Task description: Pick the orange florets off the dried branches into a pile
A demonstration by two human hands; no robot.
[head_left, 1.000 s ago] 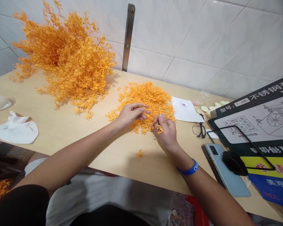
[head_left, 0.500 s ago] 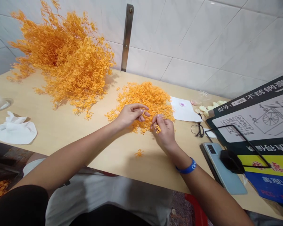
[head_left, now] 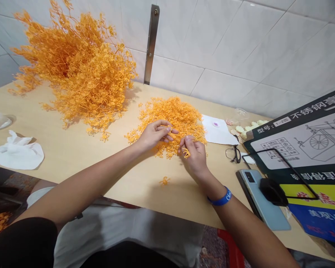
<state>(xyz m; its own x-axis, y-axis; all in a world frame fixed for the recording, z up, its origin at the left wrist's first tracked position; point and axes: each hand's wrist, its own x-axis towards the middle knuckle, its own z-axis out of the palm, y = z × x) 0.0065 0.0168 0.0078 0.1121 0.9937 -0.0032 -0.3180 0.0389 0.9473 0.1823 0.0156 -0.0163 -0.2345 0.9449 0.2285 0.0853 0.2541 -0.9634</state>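
Note:
Over the front of a loose heap of small orange plastic flower pieces (head_left: 173, 109), my two hands are close together but apart. My left hand (head_left: 153, 137) is closed, its thumb and forefinger pinching a small bit of orange plastic that is mostly hidden. In my right hand (head_left: 194, 152), thumb and fingers are pressed together on an orange plastic flower piece (head_left: 186, 153) whose thin prongs stick out below. A single orange flower piece (head_left: 164, 181) lies on the table (head_left: 128, 178) nearer to me.
A big bunch of orange plastic sprigs (head_left: 80, 70) stands back left. A crumpled white tissue (head_left: 19, 152) lies at the left. To the right are a white paper (head_left: 217, 130), eyeglasses (head_left: 233, 153), a light blue phone (head_left: 270, 204) and a printed box (head_left: 304, 145).
My left hand has shifted very slightly and its fingers have moved a little. The right hand stays in place with its orange piece.

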